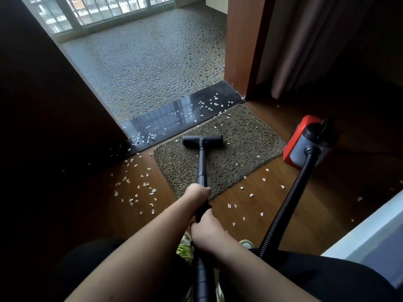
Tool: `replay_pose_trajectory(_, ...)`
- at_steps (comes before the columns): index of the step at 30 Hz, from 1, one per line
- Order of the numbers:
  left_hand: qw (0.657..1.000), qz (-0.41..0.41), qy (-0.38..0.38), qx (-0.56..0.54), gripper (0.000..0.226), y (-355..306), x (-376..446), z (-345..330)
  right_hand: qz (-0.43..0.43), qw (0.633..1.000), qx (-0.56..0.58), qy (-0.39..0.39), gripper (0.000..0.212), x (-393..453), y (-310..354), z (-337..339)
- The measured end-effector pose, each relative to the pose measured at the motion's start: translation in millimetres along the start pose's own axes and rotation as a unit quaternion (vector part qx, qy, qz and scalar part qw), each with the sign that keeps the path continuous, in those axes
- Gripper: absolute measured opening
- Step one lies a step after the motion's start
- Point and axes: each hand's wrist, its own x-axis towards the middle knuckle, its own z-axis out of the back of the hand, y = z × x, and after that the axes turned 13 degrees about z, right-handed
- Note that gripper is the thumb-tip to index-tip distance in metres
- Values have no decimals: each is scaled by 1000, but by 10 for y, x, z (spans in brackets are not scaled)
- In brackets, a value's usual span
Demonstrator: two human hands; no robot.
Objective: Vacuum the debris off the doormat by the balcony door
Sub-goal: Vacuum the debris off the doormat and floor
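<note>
Both hands are gripping the black wand [201, 164]: left hand [198, 192] nearer the doormat [244, 138], right hand [206, 229] behind. The nozzle [202, 141] is resting on the doormat; the canister [305, 147] is sitting beside it.

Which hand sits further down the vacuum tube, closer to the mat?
The left hand, gripping the tube at the mat's near edge; the right hand holds higher.

The wooden floor [250, 216] carries the doormat [239, 144] at twelve o'clock, the vacuum cleaner [305, 144] at two, white debris [135, 188] at ten.
</note>
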Motion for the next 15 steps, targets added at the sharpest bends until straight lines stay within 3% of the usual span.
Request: replay_pose_trajectory(15,997,10,35,-68,42,-244,85,6,1,996,77,-48,58,385,19,-11)
